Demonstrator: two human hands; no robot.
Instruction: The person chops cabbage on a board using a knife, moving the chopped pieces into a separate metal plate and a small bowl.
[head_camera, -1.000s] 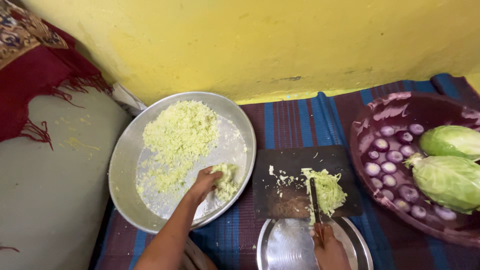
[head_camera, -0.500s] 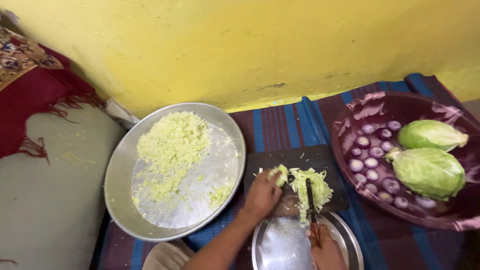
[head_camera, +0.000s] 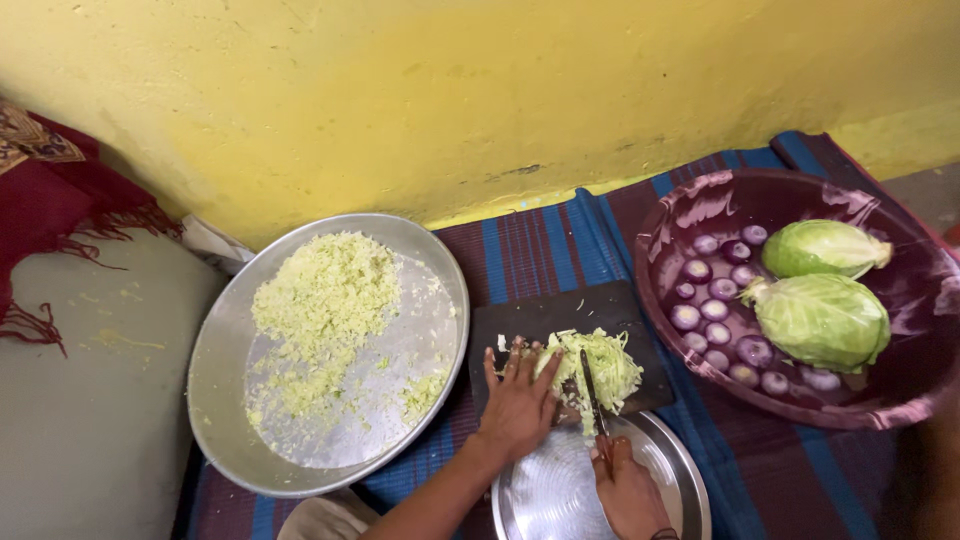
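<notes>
Left hand fingers spread, pressing shredded cabbage on cutting board; right hand clamped on knife, blade in the cabbage.

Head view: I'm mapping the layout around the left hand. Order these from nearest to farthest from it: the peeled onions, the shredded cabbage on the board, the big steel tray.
1. Shredded cabbage: under the left hand's fingertips, on the board.
2. Big steel tray: just left.
3. Peeled onions: far right, in the maroon tub.
</notes>
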